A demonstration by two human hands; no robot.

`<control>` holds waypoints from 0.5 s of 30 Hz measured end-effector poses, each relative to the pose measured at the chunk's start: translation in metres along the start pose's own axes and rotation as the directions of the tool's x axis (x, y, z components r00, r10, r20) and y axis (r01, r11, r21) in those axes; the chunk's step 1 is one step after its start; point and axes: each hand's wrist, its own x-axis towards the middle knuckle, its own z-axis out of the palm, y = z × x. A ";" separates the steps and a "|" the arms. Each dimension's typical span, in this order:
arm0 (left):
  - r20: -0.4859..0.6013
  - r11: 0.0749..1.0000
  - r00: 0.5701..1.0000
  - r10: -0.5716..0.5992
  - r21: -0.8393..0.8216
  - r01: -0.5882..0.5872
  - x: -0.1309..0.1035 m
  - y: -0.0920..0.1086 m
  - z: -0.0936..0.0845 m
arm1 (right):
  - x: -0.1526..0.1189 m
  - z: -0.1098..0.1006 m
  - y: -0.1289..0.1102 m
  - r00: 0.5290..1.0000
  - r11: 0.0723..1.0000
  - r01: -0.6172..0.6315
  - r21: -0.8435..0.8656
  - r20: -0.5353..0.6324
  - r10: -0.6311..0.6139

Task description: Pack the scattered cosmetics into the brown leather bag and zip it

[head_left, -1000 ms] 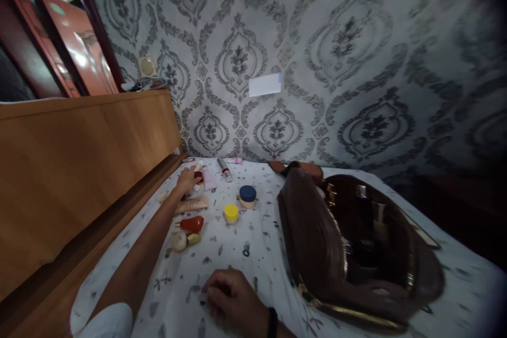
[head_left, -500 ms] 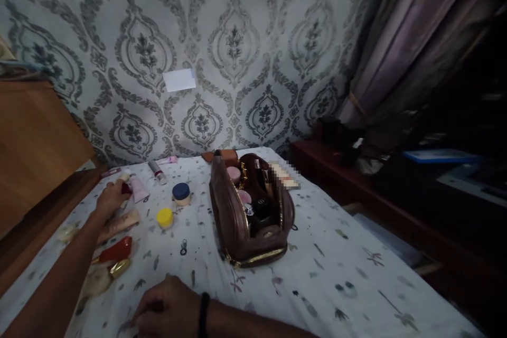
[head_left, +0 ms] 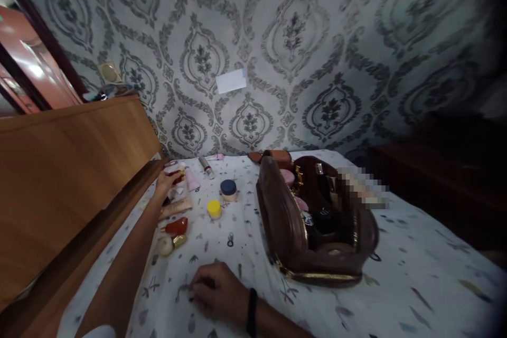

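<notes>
At the far left of the bed, my left hand [head_left: 163,184] has its fingers closed on a small dark red item with a gold part [head_left: 181,175]; its exact kind is too small to tell. A pink tube [head_left: 192,179] lies just right of that hand, and a beige tube [head_left: 176,208] nearer me. My right hand [head_left: 217,289] rests on the sheet at the front, fingers loosely curled, with nothing visible in them. To its right stands a brown toiletry bag [head_left: 277,211], unzipped, with pink round containers [head_left: 287,176] and a black item [head_left: 322,219] inside.
On the patterned sheet are a blue-lidded jar [head_left: 228,189], a yellow-lidded jar [head_left: 214,208], an orange-red bottle [head_left: 177,226] and a gold-capped bottle [head_left: 166,245]. A wooden headboard [head_left: 79,153] borders the left side. The wallpapered wall [head_left: 269,63] closes off the back.
The camera view has swung left, so everything sits farther right. My left hand stays among the cosmetics with the dark red item showing more. My right hand still rests on the sheet, curled.
</notes>
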 end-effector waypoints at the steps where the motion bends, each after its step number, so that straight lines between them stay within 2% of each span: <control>1: 0.013 0.997 1.000 -0.023 -0.079 0.024 -0.003 0.000 0.000 | 0.000 0.001 0.000 1.000 1.000 -0.004 -0.002 -0.002 0.004; 5: 0.149 0.949 0.988 -0.041 -0.302 0.085 -0.019 0.007 0.006 | 0.000 0.003 0.002 0.999 0.999 -0.034 -0.006 -0.017 0.034; 8: 0.248 0.904 0.969 -0.021 -0.409 0.124 -0.029 0.015 0.013 | 0.001 0.003 0.002 1.000 1.000 -0.029 -0.008 -0.008 0.029; 15: 0.379 0.859 0.924 0.051 -0.488 0.153 -0.047 0.027 0.030 | -0.001 0.003 -0.004 1.000 1.000 0.008 -0.011 0.015 -0.008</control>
